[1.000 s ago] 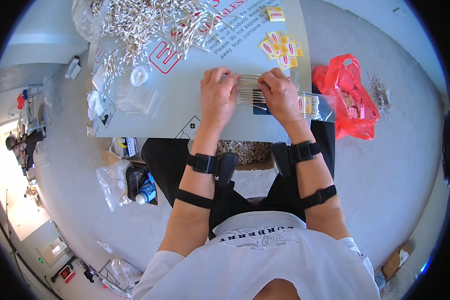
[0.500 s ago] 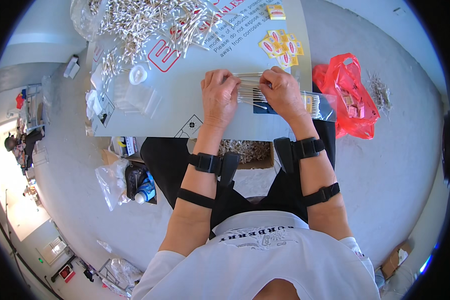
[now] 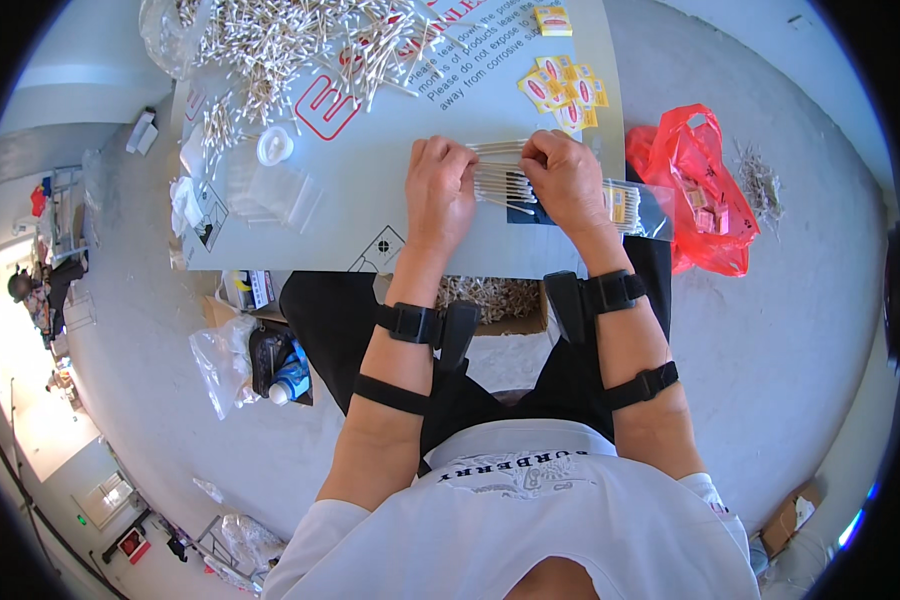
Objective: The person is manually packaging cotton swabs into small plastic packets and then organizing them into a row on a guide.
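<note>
My left hand (image 3: 440,192) and my right hand (image 3: 567,178) both grip a row of white cotton swabs (image 3: 502,178) lying flat on a grey board (image 3: 370,215). The swabs run left to right between my fingers. The right ends of the swabs sit inside a clear plastic sleeve (image 3: 635,205) that lies under my right hand. Black straps ring both my wrists and forearms.
A large heap of loose cotton swabs (image 3: 280,40) covers the board's far side. Small yellow packets (image 3: 562,85) lie at the far right, a round white lid (image 3: 274,146) and clear bags (image 3: 270,195) at the left. A red plastic bag (image 3: 695,190) sits on the floor to the right.
Both hands have shifted slightly toward each other on the row of swabs; the swabs stay in the same place on the board.
</note>
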`<state>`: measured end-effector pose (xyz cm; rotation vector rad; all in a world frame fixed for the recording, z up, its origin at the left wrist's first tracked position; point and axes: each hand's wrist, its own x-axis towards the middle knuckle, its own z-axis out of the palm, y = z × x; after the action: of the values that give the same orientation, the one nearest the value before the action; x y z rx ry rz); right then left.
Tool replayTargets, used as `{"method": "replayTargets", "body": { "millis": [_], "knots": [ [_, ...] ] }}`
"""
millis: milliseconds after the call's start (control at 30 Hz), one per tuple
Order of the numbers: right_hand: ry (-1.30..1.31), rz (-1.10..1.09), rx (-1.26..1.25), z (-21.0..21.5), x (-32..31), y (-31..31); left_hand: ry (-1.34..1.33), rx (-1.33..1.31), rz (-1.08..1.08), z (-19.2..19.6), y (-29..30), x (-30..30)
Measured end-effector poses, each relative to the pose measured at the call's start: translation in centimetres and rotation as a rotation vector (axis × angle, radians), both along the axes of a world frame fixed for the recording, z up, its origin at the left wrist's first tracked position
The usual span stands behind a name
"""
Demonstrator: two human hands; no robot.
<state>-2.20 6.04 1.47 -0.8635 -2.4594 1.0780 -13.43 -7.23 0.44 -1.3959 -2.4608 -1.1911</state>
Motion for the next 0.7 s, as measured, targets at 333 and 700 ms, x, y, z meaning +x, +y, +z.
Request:
{"method": "replayTargets", "body": {
  "millis": [333,700],
  "knots": [
    [0.464,-0.406,-0.428,-1.6,1.2,-1.3,0.116,-0.457,-0.164,1.3,-0.8,3.4],
    [0.710,-0.366,-0.509,-1.7,1.2,-4.6,0.080,-0.535,-0.087,0.4,-0.6,4.6]
  ]
}}
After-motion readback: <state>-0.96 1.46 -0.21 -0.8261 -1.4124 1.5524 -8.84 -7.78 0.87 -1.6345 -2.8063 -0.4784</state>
